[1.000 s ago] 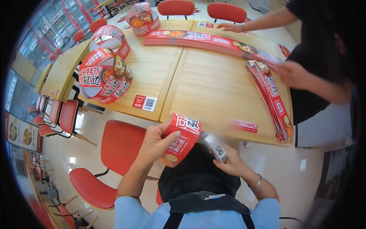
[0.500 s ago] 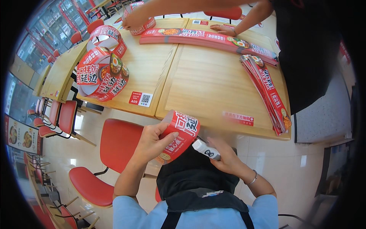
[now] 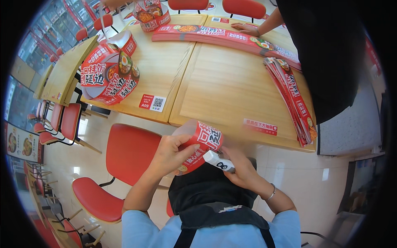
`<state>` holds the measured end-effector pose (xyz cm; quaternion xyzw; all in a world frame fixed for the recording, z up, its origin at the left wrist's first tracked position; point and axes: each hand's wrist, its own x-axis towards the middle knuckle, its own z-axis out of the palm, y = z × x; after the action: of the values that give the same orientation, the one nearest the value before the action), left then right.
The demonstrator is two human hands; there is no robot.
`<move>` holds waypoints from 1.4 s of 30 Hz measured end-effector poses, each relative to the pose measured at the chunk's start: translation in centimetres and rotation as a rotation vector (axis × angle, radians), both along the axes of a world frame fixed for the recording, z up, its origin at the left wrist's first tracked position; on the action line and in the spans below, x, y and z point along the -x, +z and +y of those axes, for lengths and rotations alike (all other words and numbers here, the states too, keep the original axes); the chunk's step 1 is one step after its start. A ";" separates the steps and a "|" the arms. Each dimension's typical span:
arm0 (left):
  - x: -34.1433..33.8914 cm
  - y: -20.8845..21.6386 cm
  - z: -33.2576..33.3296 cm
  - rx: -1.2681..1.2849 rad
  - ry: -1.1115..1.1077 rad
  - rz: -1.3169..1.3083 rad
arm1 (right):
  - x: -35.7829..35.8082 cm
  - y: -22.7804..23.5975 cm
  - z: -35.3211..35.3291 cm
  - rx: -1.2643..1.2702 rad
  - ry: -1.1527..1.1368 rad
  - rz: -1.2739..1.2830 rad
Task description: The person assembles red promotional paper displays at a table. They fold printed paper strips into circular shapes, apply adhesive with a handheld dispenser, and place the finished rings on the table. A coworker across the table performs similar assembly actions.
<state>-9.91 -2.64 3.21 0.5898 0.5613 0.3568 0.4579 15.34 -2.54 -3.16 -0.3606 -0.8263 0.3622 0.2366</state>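
Note:
My left hand (image 3: 175, 153) pinches a red printed paper band (image 3: 206, 139), curled into a ring, between thumb and fingers. In my right hand (image 3: 241, 167) is a white stapler (image 3: 221, 162) with two dark round spots, its front end overlapping the band's lower right side. Both hands are over my lap, just off the table's near edge. Whether the stapler's jaws are around the paper is hidden.
On the wooden table (image 3: 219, 91) are several curled bands (image 3: 111, 76), a long stack of flat strips (image 3: 223, 38) and a fanned pile (image 3: 291, 99). A co-worker's hand (image 3: 246, 28) rests behind the stack. A red chair (image 3: 131, 153) stands at my left.
My right hand has brought the stapler slightly left, against the paper band. The co-worker's other arm has swung back to the far left, where a pale strip now rises beside the curled bands.

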 end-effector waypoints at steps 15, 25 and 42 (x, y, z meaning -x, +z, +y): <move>0.0 -0.7 0.2 0.110 0.023 -0.187 | 1.2 0.4 0.7 -0.124 -0.078 -0.004; -0.1 -0.4 0.4 0.032 0.000 -0.087 | 1.3 0.4 1.1 -0.206 -0.110 -0.030; -0.4 -0.7 0.3 0.052 0.086 -0.118 | 1.7 0.7 1.3 -0.287 -0.124 -0.013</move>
<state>-9.47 -2.30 2.56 0.5311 0.5670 0.3955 0.4899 13.65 -1.25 -2.45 -0.3755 -0.8473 0.2227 0.3023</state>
